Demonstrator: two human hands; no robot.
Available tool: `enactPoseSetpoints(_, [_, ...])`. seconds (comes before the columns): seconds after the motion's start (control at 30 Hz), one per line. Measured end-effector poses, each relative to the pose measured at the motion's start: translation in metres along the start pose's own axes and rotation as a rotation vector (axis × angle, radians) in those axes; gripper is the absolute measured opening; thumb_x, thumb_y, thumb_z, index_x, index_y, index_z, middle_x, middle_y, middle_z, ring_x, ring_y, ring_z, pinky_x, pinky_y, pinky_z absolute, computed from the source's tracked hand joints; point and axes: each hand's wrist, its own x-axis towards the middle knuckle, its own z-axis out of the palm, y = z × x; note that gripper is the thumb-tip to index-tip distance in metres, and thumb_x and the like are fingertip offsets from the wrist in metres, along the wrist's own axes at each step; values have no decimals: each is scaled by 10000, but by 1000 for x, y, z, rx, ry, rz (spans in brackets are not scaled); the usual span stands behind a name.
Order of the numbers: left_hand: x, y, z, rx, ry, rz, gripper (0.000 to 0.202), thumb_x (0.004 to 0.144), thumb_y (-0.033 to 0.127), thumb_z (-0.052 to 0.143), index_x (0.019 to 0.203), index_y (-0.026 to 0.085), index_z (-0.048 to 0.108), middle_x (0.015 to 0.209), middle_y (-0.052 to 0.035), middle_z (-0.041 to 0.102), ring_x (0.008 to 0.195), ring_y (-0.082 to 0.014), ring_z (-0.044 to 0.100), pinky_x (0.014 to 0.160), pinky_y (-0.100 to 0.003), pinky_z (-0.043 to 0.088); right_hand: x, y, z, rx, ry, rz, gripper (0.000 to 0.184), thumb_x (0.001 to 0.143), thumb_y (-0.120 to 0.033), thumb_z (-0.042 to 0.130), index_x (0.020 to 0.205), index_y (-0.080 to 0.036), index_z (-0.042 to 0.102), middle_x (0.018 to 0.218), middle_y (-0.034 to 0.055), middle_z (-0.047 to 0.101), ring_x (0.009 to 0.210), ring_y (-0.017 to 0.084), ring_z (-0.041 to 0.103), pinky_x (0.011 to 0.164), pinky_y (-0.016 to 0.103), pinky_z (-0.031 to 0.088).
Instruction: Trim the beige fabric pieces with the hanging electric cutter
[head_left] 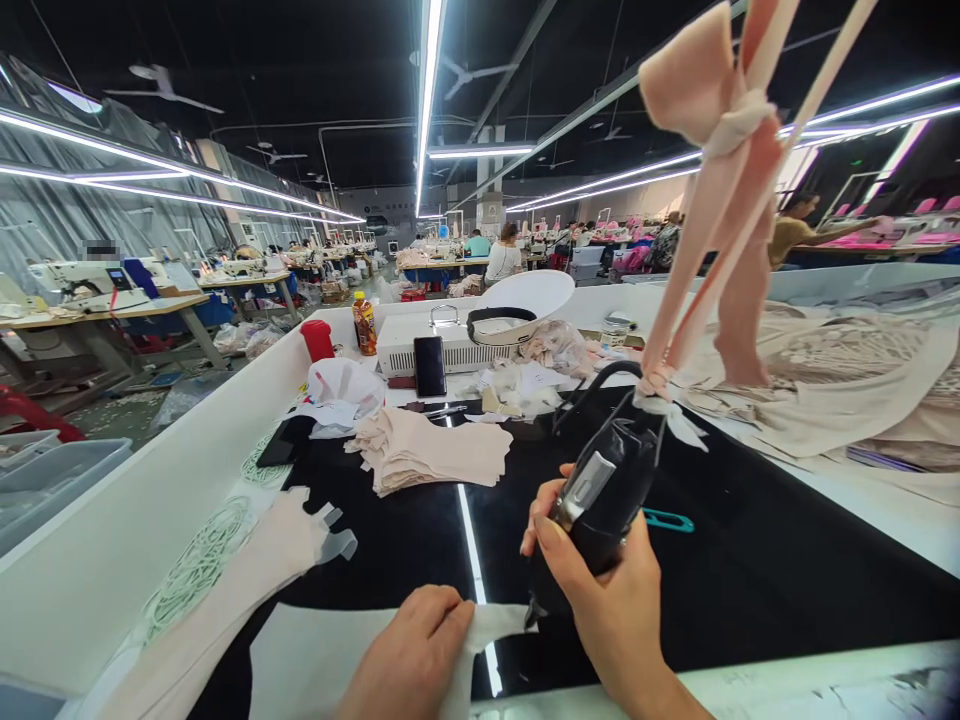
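My right hand (619, 610) is wrapped round a black corded hand tool (622, 465) with a silver lever on its side. The tool's lower tip meets the end of a narrow strip of a pale fabric piece (307, 650). Close to that strip, my left hand (416, 650) has its fingers pressed together on the fabric, which lies on the black tabletop (750, 570). Knotted pink cloth strips (705, 200) rise from the tool's top. Behind it, partly hidden, lies a teal tool (667, 520).
A stack of pale pink fabric pieces (435, 450) lies mid-table. A phone (430, 367) leans against a white vented box (416, 340). More fabric (847, 350) is heaped at right. Green cord (199, 560) and a long pink piece (225, 610) are at left, beside a raised white wall (187, 480).
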Motion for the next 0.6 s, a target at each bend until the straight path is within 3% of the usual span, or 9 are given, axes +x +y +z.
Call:
enactPoseSetpoints(0.17, [2, 9, -10, 47, -16, -35, 559, 774, -82, 502, 1246, 203, 591, 1174, -58, 719, 1055, -181, 733, 902, -239, 629, -10, -10, 7, 21, 72, 59, 362, 835, -341, 822, 1115, -288, 598, 840, -38, 697, 616, 146, 639, 635, 273, 571])
enactPoseSetpoints(0.37, [1, 19, -12, 188, -20, -55, 522, 838, -104, 441, 1237, 191, 605, 1171, -56, 732, 1023, -151, 753, 852, -182, 617, -16, -16, 10, 19, 95, 80, 340, 833, -342, 811, 1092, -281, 599, 834, -40, 691, 639, 154, 646, 657, 284, 566])
enactPoseSetpoints(0.47, [2, 19, -10, 222, -73, -48, 328, 938, -11, 513, 1158, 202, 631, 1080, -32, 733, 941, -151, 761, 744, -171, 621, -17, -17, 10, 25, 103, 92, 352, 832, -342, 808, 1108, -291, 595, 836, -50, 693, 660, 152, 654, 675, 274, 565])
enactPoseSetpoints(0.53, [3, 19, -5, 287, -74, -11, 175, 999, 91, 567, 1115, 193, 649, 1010, -28, 734, 935, -169, 763, 755, -195, 625, -18, -18, 9, 30, 105, 96, 356, 833, -333, 806, 1116, -294, 593, 838, -53, 692, 664, 152, 655, 673, 270, 563])
enactPoseSetpoints(0.6, [3, 22, 1, 381, -24, 49, 146, 1047, 210, 586, 1168, 176, 663, 986, -46, 746, 962, -197, 764, 807, -233, 627, -18, -18, 9, 34, 102, 90, 358, 833, -331, 809, 1117, -290, 595, 839, -46, 692, 667, 159, 659, 671, 280, 566])
